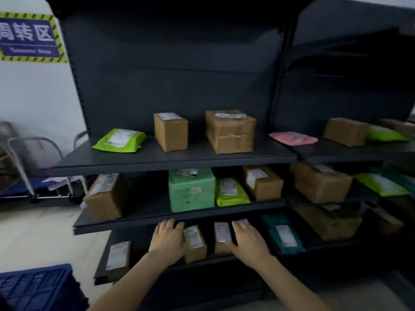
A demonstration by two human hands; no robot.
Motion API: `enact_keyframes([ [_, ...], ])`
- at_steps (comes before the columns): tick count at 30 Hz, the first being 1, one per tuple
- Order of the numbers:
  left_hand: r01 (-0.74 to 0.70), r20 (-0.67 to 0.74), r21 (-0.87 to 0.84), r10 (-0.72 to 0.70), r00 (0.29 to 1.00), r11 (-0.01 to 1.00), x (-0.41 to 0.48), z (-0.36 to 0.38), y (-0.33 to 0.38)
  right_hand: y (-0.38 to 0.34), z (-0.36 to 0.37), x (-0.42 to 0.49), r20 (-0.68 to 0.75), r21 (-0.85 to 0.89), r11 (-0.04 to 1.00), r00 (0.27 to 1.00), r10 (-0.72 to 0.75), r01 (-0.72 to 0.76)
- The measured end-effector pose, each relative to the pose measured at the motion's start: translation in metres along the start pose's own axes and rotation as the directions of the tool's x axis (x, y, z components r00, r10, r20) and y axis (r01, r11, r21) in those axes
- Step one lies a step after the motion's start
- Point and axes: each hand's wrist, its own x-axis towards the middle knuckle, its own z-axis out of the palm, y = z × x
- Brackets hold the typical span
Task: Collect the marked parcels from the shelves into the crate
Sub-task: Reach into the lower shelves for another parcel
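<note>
While the blue crate shows no parcel in its visible corner, collecting seems barely begun: on the shelf right of the crate, the left hand and right hand rest straight, ungripping fingers on the left parcel and right parcel, neither lifted.

A: What kind of place is this?
B: A parcel depot or warehouse. The dark metal shelving carries shipping-labelled cardboard boxes and plastic mailer bags.
A: Anything besides the shelves?
B: A hazard-striped wall sign reads 周转区, turnover area. Platform trolleys stand by the white wall, and a blue plastic crate shows at lower left.
</note>
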Motion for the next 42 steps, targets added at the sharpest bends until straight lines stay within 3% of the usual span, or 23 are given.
enact_keyframes([
  [9,-0.222,0.063,-0.024,0.223,0.973,0.975,0.028,0.025,0.154,0.132,-0.035,-0.067,-0.044,-0.039,0.977,0.977,0.21,-0.211],
  [15,-0.361,0.131,-0.03,0.361,0.923,0.932,0.057,0.05,0.233,0.2,-0.042,-0.096,-0.095,0.074,0.939,0.935,0.342,-0.336],
  [26,-0.533,0.165,-0.077,0.538,0.827,0.843,0.146,0.082,0.377,0.338,-0.067,-0.093,-0.071,0.092,0.857,0.855,0.514,-0.507],
  [35,-0.6,0.202,-0.057,0.598,0.776,0.798,0.185,0.102,0.479,0.439,-0.08,-0.098,-0.067,0.139,0.8,0.801,0.595,-0.583],
  [42,-0.584,0.203,-0.05,0.581,0.788,0.81,0.195,0.129,0.579,0.542,-0.094,-0.119,-0.022,0.166,0.791,0.799,0.6,-0.589],
])
